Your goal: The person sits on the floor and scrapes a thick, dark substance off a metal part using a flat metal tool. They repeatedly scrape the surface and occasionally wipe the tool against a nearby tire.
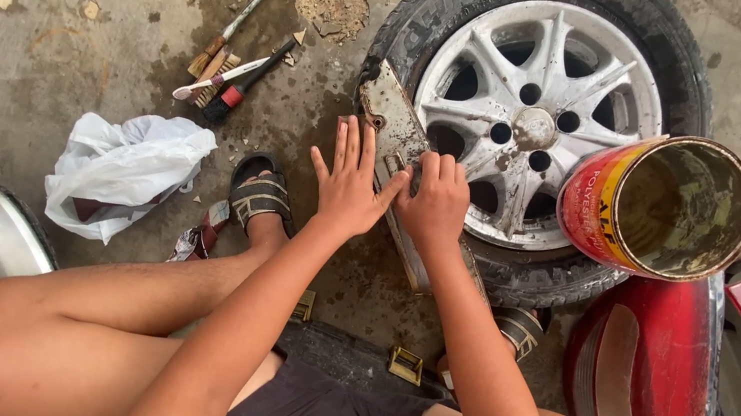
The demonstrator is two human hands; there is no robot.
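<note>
1. Landmark: the wheel point(534, 115), tyre with silver alloy rim, lying flat on the concrete floor point(30, 67). All positions below are relative to it.
2. Workpiece: a flat, grimy metal plate point(388, 120), laid slanted across the wheel's near-left tyre edge, its far end up on the sidewall and its near end running off toward the person.
3. Left hand point(349, 184): fingers spread flat and released, palm pressing on the plate at the wheel's left edge. It grips nothing.
4. Right hand point(437, 208): fingers curled down and clenched on the plate's middle, just right of the left hand. Cannot tell if something small sits under the fingers.
5. Judgement on doing this well: keep the flat left palm bearing down so the plate does not rock on the tyre's curve; work the right hand in short strokes along the plate's length; keep fingertips off the plate's edges and bracket tabs, which look sharp.
6. Risk: the open red-and-yellow can point(661, 203) rests tilted on the wheel's right side, near the right forearm. An elbow swing could tip it.
7. Brushes and tools point(234, 62) lie on the floor left of the wheel, beyond reach without leaning. White plastic bag point(123, 170) sits further left and nearer.
</note>
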